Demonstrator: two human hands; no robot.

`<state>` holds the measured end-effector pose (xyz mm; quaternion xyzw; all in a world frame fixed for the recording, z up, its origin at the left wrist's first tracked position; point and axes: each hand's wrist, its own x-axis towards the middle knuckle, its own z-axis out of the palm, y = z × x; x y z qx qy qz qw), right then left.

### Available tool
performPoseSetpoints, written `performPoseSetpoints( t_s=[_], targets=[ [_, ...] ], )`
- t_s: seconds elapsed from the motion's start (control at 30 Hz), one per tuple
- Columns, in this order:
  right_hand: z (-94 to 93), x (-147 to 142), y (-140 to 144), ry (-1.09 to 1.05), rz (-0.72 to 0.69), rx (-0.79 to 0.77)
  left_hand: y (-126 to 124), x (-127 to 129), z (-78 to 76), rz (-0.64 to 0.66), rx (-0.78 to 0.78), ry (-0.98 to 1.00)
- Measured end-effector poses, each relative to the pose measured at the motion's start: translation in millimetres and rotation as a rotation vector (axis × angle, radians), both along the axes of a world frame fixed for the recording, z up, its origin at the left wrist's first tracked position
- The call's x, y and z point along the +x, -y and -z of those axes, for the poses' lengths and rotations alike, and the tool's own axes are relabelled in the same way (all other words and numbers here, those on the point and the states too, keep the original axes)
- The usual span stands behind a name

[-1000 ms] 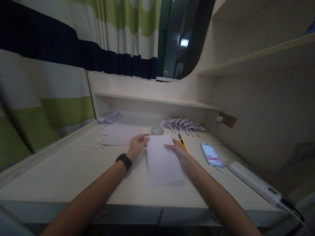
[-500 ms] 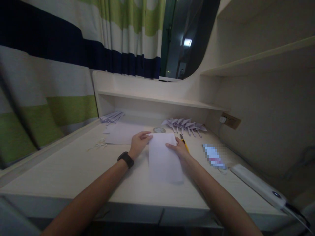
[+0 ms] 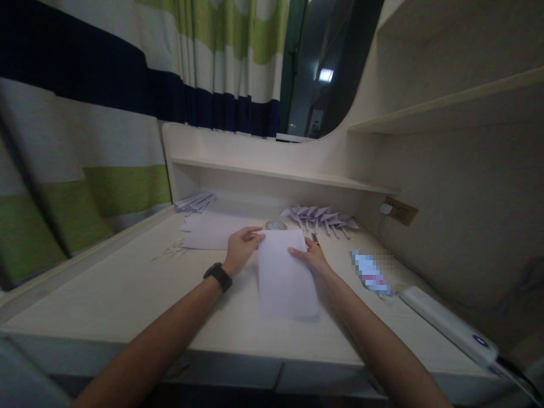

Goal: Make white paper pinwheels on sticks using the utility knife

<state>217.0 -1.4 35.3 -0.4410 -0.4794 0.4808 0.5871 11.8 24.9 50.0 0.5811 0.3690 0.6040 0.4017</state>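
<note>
A white sheet of paper [image 3: 285,283] hangs between my hands, its lower edge toward the front of the desk. My left hand [image 3: 243,249], with a dark watch on the wrist, pinches the upper left corner. On the other side, my right hand [image 3: 312,254] grips the upper right edge, thumb on top and fingers behind. Part of a yellow utility knife [image 3: 317,242] shows just beyond my right hand. A round clear object [image 3: 275,225] lies behind the paper's top edge; its kind I cannot tell.
Several folded paper pinwheels [image 3: 318,216] lie at the back. White sheets [image 3: 216,229], paper sticks [image 3: 195,202] and small pale pieces [image 3: 173,248] are at left. A blurred-out phone [image 3: 370,273] and a white power strip [image 3: 448,326] lie at right. A shelf [image 3: 280,174] spans the back.
My hands keep the same grip on the paper. The whole view has shifted very slightly; nothing else has visibly moved.
</note>
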Motion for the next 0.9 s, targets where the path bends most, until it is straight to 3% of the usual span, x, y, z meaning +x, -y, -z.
performPoseSetpoints(
  t_s=[0.3,0.9],
  targets=[
    [-4.5,1.6,2.4,-0.025,-0.07,-0.013,1.1,-0.2,-1.5,-0.022,0.001,-0.017],
    [-4.6,2.7,1.7,-0.011,-0.058,-0.03,-3.6,-0.6,4.4,-0.005,0.009,0.008]
  ],
)
